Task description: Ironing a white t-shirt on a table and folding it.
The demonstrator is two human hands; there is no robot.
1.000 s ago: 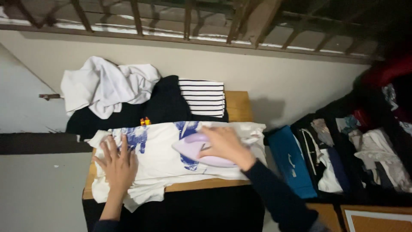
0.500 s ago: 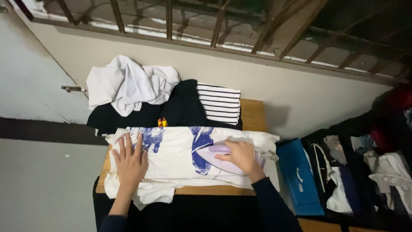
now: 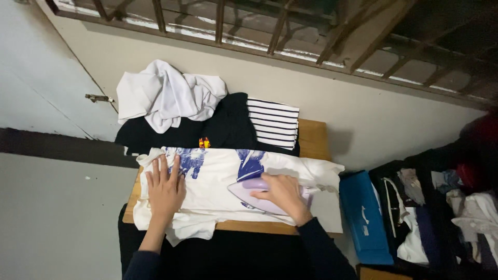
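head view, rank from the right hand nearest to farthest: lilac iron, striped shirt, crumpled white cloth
1. Lilac iron: under the right hand, gripped.
2. Striped shirt: folded, at the table's far edge.
3. Crumpled white cloth: far left, on the dark pile.

Back of the wooden table (image 3: 314, 140) there's a crumpled white garment (image 3: 165, 96) piled on a black one (image 3: 220, 127), with a folded striped shirt (image 3: 273, 123) just beside it. Off to the right — a blue bag (image 3: 364, 215) and a messy heap of clothes (image 3: 446, 207). Barred window (image 3: 270, 26) up top, and a latch (image 3: 98, 97) on the left wall.
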